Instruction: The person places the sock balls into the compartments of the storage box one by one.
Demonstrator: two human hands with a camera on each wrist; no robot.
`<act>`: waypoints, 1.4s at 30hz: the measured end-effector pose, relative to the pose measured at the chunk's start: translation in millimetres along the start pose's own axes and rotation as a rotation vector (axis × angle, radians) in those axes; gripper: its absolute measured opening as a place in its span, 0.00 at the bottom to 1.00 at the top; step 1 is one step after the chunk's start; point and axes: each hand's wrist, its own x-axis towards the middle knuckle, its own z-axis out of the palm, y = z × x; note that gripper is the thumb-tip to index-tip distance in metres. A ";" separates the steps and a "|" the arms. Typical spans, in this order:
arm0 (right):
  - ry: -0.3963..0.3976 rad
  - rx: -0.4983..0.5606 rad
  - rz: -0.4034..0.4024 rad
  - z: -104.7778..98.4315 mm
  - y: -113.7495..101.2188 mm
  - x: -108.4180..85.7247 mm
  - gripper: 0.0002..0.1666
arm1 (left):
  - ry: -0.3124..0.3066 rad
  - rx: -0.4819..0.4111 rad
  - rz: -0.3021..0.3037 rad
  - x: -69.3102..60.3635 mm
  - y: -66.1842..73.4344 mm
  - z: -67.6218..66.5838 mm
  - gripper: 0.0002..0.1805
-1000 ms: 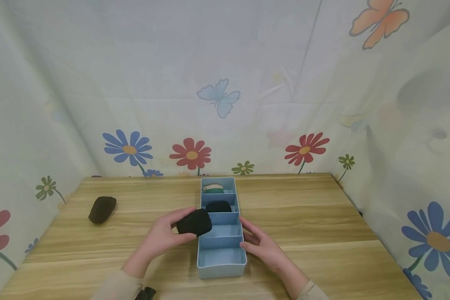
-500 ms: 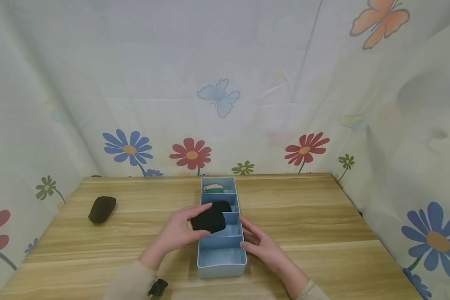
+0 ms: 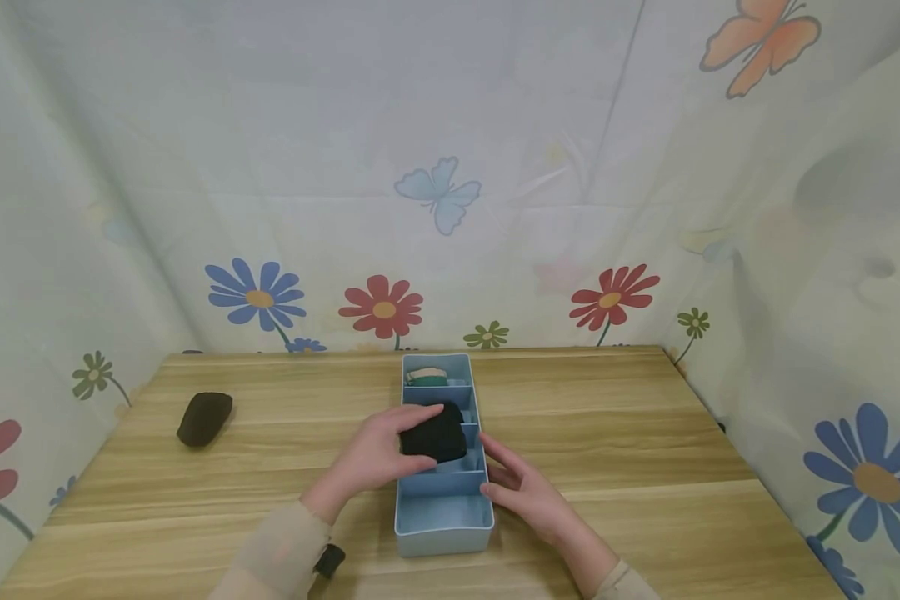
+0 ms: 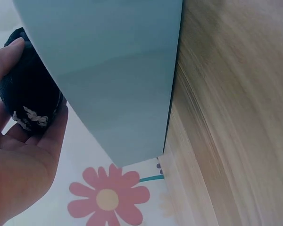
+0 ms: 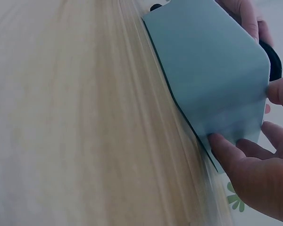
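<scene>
My left hand point(image 3: 375, 450) grips a folded black sock bundle point(image 3: 438, 435) between thumb and fingers, over the third compartment from the back of a light blue divided box point(image 3: 444, 545). White stitching shows on the bundle point(image 4: 33, 94) in the left wrist view. Another black bundle in the second compartment is largely hidden behind the held one. A green and beige folded bundle point(image 3: 427, 378) lies in the rear compartment. My right hand point(image 3: 528, 496) rests its fingertips against the box's right side, as the box wall point(image 5: 212, 66) in the right wrist view shows.
A dark brown folded bundle point(image 3: 205, 419) lies far to the left on the wooden table point(image 3: 607, 433). Behind and beside the table hangs a white curtain point(image 3: 525, 250) printed with flowers and butterflies.
My left hand has carried the black sock bundle rightward from the box's left edge to above the third compartment. The right hand and the box have stayed put.
</scene>
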 end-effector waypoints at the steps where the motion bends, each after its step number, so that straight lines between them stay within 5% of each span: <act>1: 0.000 -0.002 -0.002 -0.1 0.2 0.1 0.42 | -0.006 -0.002 0.000 1.2 0.5 0.4 0.37; 26: 0.002 -0.015 0.009 0.1 -1.2 0.1 0.41 | -0.097 0.118 0.119 14.0 -2.2 11.0 0.36; 42: 0.004 -0.005 0.014 -1.5 1.3 0.8 0.42 | -0.170 0.173 0.093 16.5 -0.5 10.6 0.35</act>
